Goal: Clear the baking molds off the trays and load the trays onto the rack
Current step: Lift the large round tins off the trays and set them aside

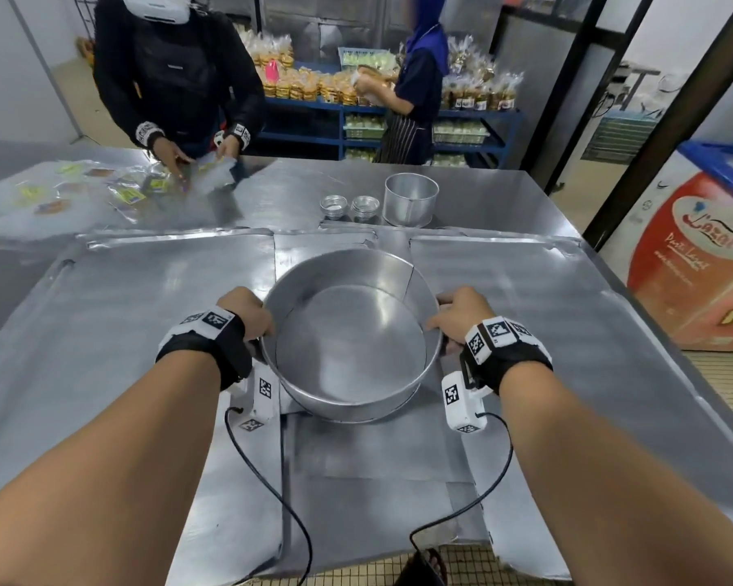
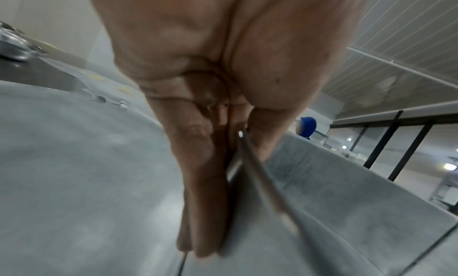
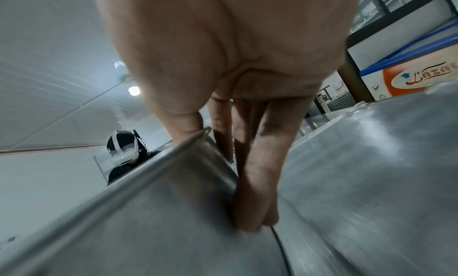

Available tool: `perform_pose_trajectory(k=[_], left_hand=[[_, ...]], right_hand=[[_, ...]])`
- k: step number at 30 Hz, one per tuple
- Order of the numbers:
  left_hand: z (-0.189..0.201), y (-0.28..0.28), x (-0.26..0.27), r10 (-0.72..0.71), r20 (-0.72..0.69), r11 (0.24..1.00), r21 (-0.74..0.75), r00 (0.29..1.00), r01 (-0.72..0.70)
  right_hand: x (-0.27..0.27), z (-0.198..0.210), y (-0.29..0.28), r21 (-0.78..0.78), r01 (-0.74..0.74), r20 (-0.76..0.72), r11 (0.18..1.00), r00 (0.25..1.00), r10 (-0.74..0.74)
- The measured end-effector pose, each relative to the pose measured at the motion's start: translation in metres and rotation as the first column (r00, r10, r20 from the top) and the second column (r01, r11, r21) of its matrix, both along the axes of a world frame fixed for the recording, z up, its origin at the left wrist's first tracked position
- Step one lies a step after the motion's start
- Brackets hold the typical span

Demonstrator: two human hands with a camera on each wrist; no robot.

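We hold the large round baking mold (image 1: 350, 332) at the centre of the head view with both hands: our left hand (image 1: 246, 313) clamps its left rim, thumb inside the wall and fingers (image 2: 198, 202) laid down the outside, and our right hand (image 1: 458, 315) clamps the right rim the same way, its fingers (image 3: 255, 192) running down the outer wall to the bottom edge. Whether the mold rests on the metal or is lifted just off it we cannot tell. Beneath it lie flat metal trays: one tray (image 1: 123, 332) spreads across the left of the frame and another tray (image 1: 546, 332) across the right, their raised far edges running side by side in the upper middle, with a narrower strip of sheet metal between them under the mold. Past those edges, above centre, stand a smaller deep round mold (image 1: 411, 200) and two stacks of little fluted molds (image 1: 350, 207), on open tabletop (image 1: 297, 184). At the upper left a person in black (image 1: 174, 69) handles clear wrappers with yellow labels too small to read. At the right edge a freezer chest (image 1: 695, 255) carries a red script logo that the right wrist view shows as "Lazat", cut off by the frame. In the upper middle, shelves (image 1: 462, 116) hold bagged bread, partly hidden by a second person (image 1: 415, 82). Both wrist views are mostly filled by palm.
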State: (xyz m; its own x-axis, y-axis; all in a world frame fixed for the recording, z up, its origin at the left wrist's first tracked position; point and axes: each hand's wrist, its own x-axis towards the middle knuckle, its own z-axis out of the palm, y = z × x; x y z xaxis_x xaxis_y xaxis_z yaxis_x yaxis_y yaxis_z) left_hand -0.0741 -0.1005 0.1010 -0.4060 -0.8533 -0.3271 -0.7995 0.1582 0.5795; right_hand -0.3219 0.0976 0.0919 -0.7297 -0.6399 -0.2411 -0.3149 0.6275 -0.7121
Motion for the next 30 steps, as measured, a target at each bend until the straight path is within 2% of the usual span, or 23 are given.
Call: perform_pose_trajectory(k=[4,7,10,13,19,21,24,28,30], left_hand=[[0.006,-0.008,-0.038,0.069,-0.180,0.997,0.046,0.981,-0.061],[0.002,-0.012,-0.071,0.094,-0.246,0.996,0.025,0.965,-0.091],[-0.004,-0.008,-0.106,0.169,-0.341,0.985,0.080,0.925,-0.151],[-0.011,0.003,-0.150,0.236,-0.440,0.971,0.138,0.866,-0.194],[-0.028,0.024,-0.252,0.313,-0.569,0.948,0.239,0.760,-0.211],[-0.032,0.029,-0.288,0.319,-0.601,0.946,0.248,0.733,-0.208],[-0.041,0.027,-0.343,0.305,-0.653,0.950,0.258,0.693,-0.176],[-0.054,0.009,-0.414,0.261,-0.675,0.957,0.277,0.690,-0.091],[-0.059,0.000,-0.448,0.188,-0.681,0.972,0.233,0.707,-0.035]], right_hand=[[-0.029,0.006,-0.001,-0.166,0.150,0.129,0.975,0.983,-0.130],[-0.051,0.006,0.000,-0.203,0.215,0.196,0.955,0.965,-0.175],[-0.075,-0.001,0.003,-0.248,0.269,0.307,0.931,0.933,-0.187],[-0.100,-0.009,0.003,-0.297,0.384,0.478,0.874,0.852,-0.212],[-0.160,-0.027,0.000,-0.340,0.562,0.678,0.754,0.702,-0.218],[-0.186,-0.030,-0.004,-0.375,0.601,0.710,0.706,0.676,-0.198],[-0.233,-0.032,-0.011,-0.429,0.642,0.696,0.635,0.683,-0.220],[-0.303,-0.031,-0.021,-0.476,0.638,0.680,0.605,0.703,-0.207],[-0.336,-0.033,-0.029,-0.481,0.649,0.697,0.590,0.691,-0.191]])
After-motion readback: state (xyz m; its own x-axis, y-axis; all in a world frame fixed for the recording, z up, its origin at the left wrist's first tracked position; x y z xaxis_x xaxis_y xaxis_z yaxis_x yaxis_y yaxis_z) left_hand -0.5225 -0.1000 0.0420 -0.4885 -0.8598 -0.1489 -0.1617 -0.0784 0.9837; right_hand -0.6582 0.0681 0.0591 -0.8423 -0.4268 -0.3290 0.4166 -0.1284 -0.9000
